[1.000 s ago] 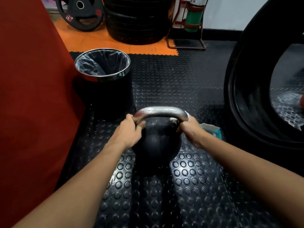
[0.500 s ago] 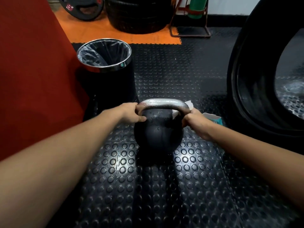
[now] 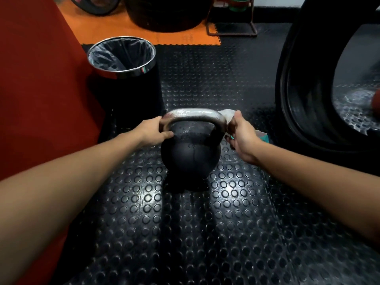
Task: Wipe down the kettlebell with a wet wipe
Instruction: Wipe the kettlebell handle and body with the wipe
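While the left hand [image 3: 151,131] steadies the handle, the right hand [image 3: 239,133] works a wet wipe [image 3: 227,115] over its far corner.

Standing on the studded rubber floor [image 3: 185,223] at the centre of the scene, the kettlebell [image 3: 190,153] looks like solid iron: heavy, rigid, unlikely to shift under rubbing, and best held by its bare steel handle [image 3: 193,114], which appears beaded with moisture and may be slippery. Left fingers [image 3: 164,134] curl round the handle's nine o'clock end; the right fingers pinch the soft, limp wipe against the three o'clock end. At ten o'clock stands a lined waste bin [image 3: 123,58]; just behind the right hand lies what seems to be a teal wipe packet [image 3: 262,136], and a big tyre [image 3: 298,89] fills two o'clock. No brand, weight marking or writing can be read on anything.
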Demonstrator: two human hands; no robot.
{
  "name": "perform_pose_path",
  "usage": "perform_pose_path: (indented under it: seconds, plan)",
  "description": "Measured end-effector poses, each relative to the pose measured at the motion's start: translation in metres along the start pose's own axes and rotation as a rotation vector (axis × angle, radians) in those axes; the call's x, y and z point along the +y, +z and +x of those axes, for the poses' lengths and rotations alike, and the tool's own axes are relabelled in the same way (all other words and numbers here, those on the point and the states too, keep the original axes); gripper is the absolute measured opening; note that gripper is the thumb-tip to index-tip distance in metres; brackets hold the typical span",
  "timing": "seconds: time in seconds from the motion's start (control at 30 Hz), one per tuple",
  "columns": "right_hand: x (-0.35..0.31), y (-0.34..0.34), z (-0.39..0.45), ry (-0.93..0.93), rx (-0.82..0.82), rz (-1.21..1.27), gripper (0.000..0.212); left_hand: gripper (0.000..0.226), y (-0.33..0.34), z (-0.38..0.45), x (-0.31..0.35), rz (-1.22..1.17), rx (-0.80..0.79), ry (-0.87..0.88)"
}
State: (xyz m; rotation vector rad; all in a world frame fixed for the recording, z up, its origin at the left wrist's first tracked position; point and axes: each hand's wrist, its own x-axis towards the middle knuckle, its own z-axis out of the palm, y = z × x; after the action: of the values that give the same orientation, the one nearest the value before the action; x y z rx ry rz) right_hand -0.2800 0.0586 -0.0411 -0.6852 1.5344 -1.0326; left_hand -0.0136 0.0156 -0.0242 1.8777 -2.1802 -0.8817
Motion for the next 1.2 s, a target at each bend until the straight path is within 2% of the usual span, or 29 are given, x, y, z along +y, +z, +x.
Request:
perform_pose_path:
  seconds: [0.1,0.2,0.4,0.5,0.63,0.7,0.8,0.97,1.2]
  plan:
    - [0.004,0.003,-0.006,0.044,-0.052,-0.048,0.037,0.042,0.007,-0.004,-0.003,-0.082,0.034,-0.014]
    - [-0.002,0.006,-0.006,0.026,-0.105,-0.092,0.037,0.044,0.012,-0.007,-0.003,-0.132,0.053,-0.027]
    - [-0.009,0.025,-0.009,-0.059,-0.001,-0.086,0.046,0.049,0.016,-0.021,-0.005,-0.128,0.062,-0.039]
    - [-0.013,0.031,-0.012,-0.068,0.021,-0.099,0.043,0.053,0.018,-0.023,-0.009,-0.126,0.073,-0.050]
    - [-0.013,0.042,-0.011,-0.055,0.086,-0.096,0.052,0.058,0.018,-0.025,-0.004,-0.214,0.126,-0.104]
    - [-0.012,0.046,-0.012,-0.063,0.153,-0.123,0.049,0.049,0.020,-0.024,0.002,-0.241,0.153,-0.142]
    - [-0.014,0.049,-0.008,-0.084,0.245,-0.120,0.038,0.023,0.024,-0.022,0.011,-0.253,0.217,-0.167]
    - [-0.009,0.049,-0.005,-0.080,0.340,-0.070,0.028,0.029,0.025,-0.025,0.021,-0.307,0.290,-0.179]
    - [0.010,0.043,-0.021,-0.119,0.374,-0.111,0.030,0.029,0.029,-0.047,0.015,-0.289,0.241,-0.134]
